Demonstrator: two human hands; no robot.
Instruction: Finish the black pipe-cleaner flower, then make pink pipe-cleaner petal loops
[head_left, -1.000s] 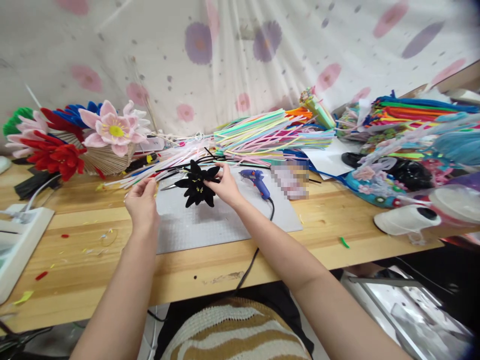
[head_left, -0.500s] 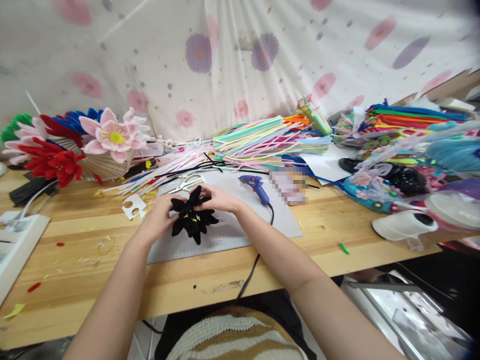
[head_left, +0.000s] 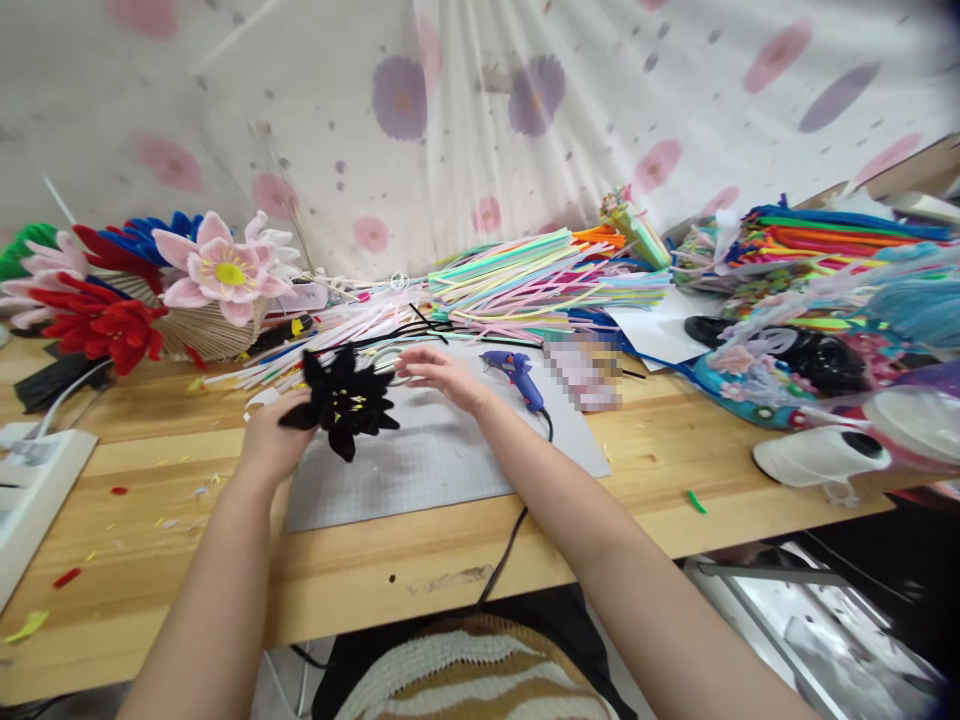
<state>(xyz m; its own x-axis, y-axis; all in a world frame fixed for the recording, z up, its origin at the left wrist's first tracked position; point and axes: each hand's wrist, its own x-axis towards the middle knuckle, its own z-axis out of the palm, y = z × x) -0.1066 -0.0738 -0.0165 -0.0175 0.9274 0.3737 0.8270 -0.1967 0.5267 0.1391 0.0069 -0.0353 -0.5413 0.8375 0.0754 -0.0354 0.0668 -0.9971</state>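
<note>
Left hand (head_left: pixel 271 440) holds black fuzzy yellow-centred flower (head_left: pixel 349 402) over grey flat mat (head_left: pixel 450 465); fingers closed behind petals, exact pinch hidden. Right hand (head_left: pixel 454 382) empty, fingers loosely spread. Likely turning or checking; regrip wants light touch.

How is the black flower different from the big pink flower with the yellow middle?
The black flower is dark all over except for thin yellow bits at its centre, while the pink flower has pale petals around a wide yellow middle. The black flower is in the left hand; the pink flower sits in the bunch at the left, with no hand on it. Both have pointed petals and some yellow in the centre.
</note>
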